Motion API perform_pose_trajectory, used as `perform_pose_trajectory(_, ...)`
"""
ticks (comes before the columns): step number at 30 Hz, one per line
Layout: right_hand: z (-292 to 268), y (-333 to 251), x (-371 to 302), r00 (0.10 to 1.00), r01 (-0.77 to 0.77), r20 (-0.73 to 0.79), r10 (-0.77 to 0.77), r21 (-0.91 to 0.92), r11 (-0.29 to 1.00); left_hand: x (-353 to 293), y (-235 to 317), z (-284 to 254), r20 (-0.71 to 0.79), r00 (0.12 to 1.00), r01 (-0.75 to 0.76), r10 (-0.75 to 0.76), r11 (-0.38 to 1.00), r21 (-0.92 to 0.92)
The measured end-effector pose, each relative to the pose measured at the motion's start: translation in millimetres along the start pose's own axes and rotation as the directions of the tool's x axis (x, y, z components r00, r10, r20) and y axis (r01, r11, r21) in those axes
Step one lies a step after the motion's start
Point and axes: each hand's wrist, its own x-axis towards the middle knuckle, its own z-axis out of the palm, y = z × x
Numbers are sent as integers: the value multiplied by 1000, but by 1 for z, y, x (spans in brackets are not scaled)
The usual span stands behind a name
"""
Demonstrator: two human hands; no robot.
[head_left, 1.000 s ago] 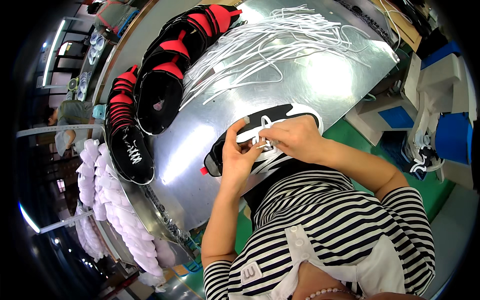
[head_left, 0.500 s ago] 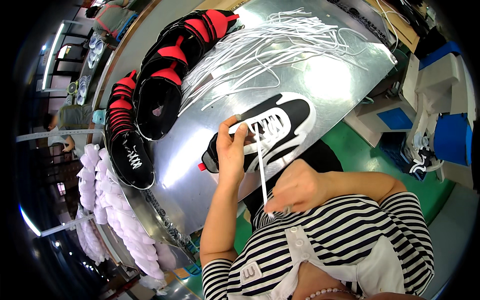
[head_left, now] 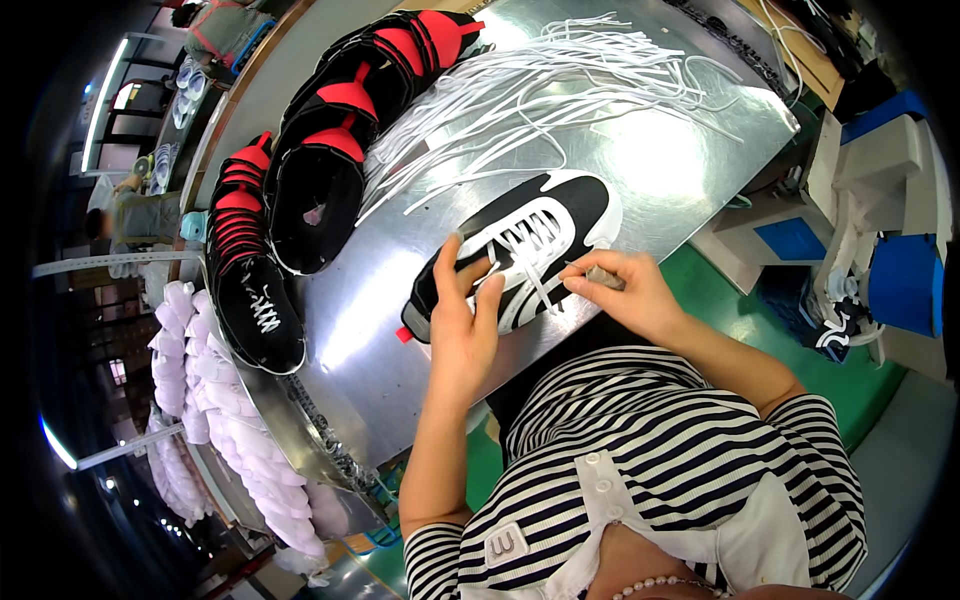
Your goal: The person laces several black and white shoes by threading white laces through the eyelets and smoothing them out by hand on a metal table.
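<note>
A black-and-white shoe upper (head_left: 592, 196) lies slanted on the metal table, its red heel tab toward the left. My left hand (head_left: 465, 325) grips it at the collar, fingers at the opening and thumb near the lacing. A white shoelace (head_left: 536, 272) is threaded through several eyelets; its loose part hangs over the upper's near side. Beside that near side, my right hand (head_left: 635, 295) is closed on a small tool with a tan-grey handle (head_left: 606, 278). The tool's thin tip is too small to make out clearly.
Loose white shoelaces (head_left: 520, 95) spread across the far part of the metal table (head_left: 385, 385). Nested black-and-red shoe uppers (head_left: 318, 205) stand at the left, beside another stack with a laced upper (head_left: 258, 310). White padded pieces (head_left: 235, 420) hang past the left edge. Grey-and-blue bins (head_left: 875, 190) stand right.
My right hand has risen from near my body to the shoe upper's near side, and the tool now shows in it. The lace, pulled straight before, is slack. My left hand still grips the collar.
</note>
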Motion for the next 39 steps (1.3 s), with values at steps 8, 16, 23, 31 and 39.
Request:
perform_pose_trajectory(8,30,11,17,999,33,34,-31,-77,996,-19,-14,6,-1,995,-95,97,974,204)
perform_pose_trajectory(16,36,-1,44,993,115,-10,-115,-21,993,-16,-5,4,-2,1000,-26,26,997,75)
perform_pose_trajectory(23,29,-8,26,985,170,1,-171,-69,983,-13,-11,16,-140,988,-41,67,983,182)
perform_pose_trajectory(31,14,-1,5,976,202,147,-160,-337,920,-11,-13,20,-158,984,-51,79,983,175)
perform_pose_trajectory(39,37,4,20,980,197,121,-157,-512,836,-18,-14,23,-34,894,-393,447,817,422)
